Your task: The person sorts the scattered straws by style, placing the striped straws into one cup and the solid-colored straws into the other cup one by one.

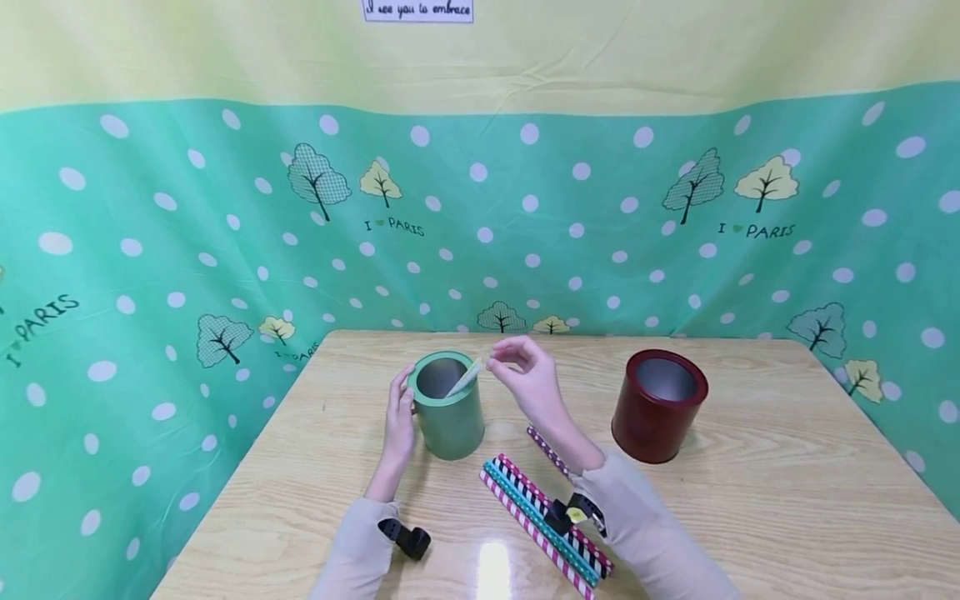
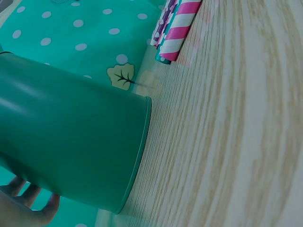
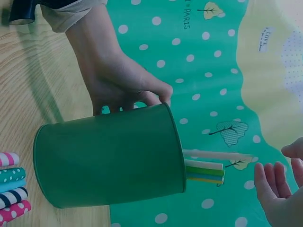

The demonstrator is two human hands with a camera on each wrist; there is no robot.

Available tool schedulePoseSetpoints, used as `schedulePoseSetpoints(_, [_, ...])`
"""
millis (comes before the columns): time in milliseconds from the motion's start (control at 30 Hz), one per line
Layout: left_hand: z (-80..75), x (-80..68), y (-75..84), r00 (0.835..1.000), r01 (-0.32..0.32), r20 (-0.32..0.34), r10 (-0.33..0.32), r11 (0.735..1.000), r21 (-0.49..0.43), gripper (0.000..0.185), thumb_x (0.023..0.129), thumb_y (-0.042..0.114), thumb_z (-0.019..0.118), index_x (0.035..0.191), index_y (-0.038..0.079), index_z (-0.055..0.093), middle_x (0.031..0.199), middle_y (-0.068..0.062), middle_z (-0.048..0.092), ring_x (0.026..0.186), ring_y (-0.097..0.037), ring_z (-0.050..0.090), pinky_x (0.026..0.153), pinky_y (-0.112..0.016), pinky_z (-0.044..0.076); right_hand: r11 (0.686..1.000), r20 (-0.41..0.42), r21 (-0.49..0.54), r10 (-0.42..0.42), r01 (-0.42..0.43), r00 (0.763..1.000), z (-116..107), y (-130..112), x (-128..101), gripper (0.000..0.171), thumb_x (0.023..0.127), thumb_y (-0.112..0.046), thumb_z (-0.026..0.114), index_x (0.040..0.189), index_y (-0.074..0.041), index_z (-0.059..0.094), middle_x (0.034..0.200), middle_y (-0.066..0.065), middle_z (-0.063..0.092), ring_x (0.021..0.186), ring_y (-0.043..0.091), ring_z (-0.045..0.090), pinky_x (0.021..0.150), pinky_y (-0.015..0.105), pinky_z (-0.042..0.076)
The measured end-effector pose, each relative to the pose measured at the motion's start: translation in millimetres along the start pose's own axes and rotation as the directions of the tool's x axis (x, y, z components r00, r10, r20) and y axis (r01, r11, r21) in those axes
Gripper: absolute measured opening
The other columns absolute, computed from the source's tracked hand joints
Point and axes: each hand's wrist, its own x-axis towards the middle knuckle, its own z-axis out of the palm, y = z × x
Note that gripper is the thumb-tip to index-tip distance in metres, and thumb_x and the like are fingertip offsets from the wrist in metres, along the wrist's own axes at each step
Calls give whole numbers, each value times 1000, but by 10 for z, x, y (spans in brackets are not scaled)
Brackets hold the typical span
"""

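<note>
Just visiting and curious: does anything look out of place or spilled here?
Nothing looks spilled or damaged. Only one purple roll lies a little apart from the other patterned rolls, which lie side by side.

Cloth (image 1: 480, 196): "PARIS"; label (image 1: 417, 11): "I see you to embrace".

Booth-like setting: patterned cloth (image 1: 555, 275), wooden table (image 1: 795, 492).
</note>
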Motion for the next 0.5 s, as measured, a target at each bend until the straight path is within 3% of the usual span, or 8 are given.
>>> schedulePoseSetpoints(200, [-9,16,46,1000,19,15,-19,1000,0,42,94,26,30,133,10,34,126,-15,44,108,-27,42,80,-38,36,996,40,-82,36,-33,999,-107,74,-36,26,76,2,63,101,5,55,96,16,58,85,15,56,79,25,47])
schedulePoseSetpoints(500, [19,-22,303,998,51,21,-51,999,-11,39,94,13,29,133,6,33,126,-20,43,111,-34,42,82,-39,35,959,154,-276,110,-65,982,-280,230,-133,21,78,-3,63,98,2,58,91,12,61,84,19,57,76,26,47])
